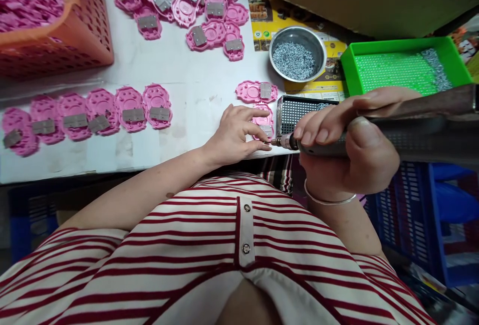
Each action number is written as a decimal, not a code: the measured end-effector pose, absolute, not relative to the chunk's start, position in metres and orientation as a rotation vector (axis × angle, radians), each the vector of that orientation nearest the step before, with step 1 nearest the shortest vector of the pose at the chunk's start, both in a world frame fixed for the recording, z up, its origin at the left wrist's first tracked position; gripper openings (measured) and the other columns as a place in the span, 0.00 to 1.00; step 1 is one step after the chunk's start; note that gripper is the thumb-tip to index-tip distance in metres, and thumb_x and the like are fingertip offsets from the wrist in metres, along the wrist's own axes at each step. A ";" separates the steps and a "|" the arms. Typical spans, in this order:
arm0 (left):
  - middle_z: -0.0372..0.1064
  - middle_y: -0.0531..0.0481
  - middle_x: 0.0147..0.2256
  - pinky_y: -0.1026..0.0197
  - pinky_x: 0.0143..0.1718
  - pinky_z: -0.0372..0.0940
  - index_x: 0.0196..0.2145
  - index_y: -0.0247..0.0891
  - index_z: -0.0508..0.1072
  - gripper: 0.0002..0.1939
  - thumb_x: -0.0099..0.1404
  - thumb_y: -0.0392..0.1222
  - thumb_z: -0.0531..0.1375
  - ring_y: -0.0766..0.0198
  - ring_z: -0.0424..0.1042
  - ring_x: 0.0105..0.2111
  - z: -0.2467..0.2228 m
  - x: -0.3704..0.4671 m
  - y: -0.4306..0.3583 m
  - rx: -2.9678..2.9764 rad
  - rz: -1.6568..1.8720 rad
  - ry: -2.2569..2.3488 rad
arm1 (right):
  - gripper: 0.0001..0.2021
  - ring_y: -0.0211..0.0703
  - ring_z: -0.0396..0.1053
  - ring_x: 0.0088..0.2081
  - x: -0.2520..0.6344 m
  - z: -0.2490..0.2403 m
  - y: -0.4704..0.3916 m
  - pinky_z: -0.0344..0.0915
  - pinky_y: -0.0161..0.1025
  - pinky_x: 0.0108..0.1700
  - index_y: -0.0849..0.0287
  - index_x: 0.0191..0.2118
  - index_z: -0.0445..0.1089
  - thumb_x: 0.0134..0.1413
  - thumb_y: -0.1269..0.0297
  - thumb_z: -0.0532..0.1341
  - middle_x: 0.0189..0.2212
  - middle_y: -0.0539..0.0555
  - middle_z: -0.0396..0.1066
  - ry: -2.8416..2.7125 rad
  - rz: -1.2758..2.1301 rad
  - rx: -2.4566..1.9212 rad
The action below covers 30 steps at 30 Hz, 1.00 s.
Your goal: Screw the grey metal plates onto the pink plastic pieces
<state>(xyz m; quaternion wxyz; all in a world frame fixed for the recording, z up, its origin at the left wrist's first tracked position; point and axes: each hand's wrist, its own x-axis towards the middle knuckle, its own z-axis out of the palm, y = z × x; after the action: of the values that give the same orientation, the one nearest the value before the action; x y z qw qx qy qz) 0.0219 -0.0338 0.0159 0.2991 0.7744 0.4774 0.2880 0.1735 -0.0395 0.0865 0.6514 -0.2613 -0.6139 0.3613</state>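
My right hand [348, 140] is wrapped round a dark electric screwdriver [422, 133], held nearly level with its bit pointing left. The bit's tip is at the near edge of a pink plastic part [263, 121] with a grey metal plate on it. My left hand [241, 128] lies on that part, one finger across its upper half. Its thumb and another finger close in around the bit's tip; a screw there is too small to make out. Just beyond lies another pink part [256, 92] with a metal plate.
A black perforated tray [295, 115] and a metal bowl of screws [297, 58] stand beyond the screwdriver, with a green tray [396, 68] further right. Several pink parts [101, 110] form a row at left. An orange basket [86, 30] and a pink pile [187, 0] stand behind.
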 end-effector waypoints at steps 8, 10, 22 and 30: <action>0.71 0.55 0.56 0.49 0.60 0.57 0.37 0.53 0.82 0.06 0.61 0.42 0.67 0.56 0.66 0.56 0.020 0.019 -0.030 2.064 0.630 1.240 | 0.07 0.32 0.57 0.19 0.180 0.095 -0.035 0.64 0.33 0.23 0.51 0.28 0.64 0.58 0.67 0.55 0.19 0.45 0.51 -1.410 0.884 -0.537; 0.71 0.54 0.56 0.48 0.61 0.55 0.39 0.53 0.82 0.07 0.61 0.45 0.67 0.56 0.65 0.57 0.018 0.019 -0.030 2.089 0.612 1.248 | 0.07 0.32 0.57 0.19 0.180 0.095 -0.035 0.64 0.34 0.22 0.51 0.28 0.64 0.58 0.66 0.55 0.19 0.45 0.51 -1.421 0.844 -0.562; 0.71 0.53 0.56 0.46 0.62 0.51 0.34 0.51 0.82 0.04 0.60 0.45 0.69 0.56 0.64 0.57 0.020 0.017 -0.033 2.070 0.662 1.284 | 0.12 0.31 0.58 0.19 0.180 0.095 -0.036 0.65 0.34 0.23 0.54 0.23 0.61 0.59 0.64 0.56 0.18 0.46 0.52 -1.453 0.830 -0.590; 0.72 0.55 0.55 0.49 0.60 0.55 0.36 0.54 0.82 0.06 0.59 0.43 0.69 0.58 0.66 0.55 0.017 0.017 -0.032 2.092 0.706 1.269 | 0.07 0.32 0.56 0.17 0.177 0.093 -0.036 0.64 0.35 0.21 0.51 0.28 0.63 0.58 0.65 0.56 0.18 0.45 0.51 -1.439 0.798 -0.581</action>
<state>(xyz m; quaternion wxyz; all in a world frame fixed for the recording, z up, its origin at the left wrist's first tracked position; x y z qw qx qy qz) 0.0171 -0.0325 0.0171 0.2932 0.7855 0.4764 0.2649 0.1772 -0.0360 0.0933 0.6429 -0.2551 -0.6316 0.3502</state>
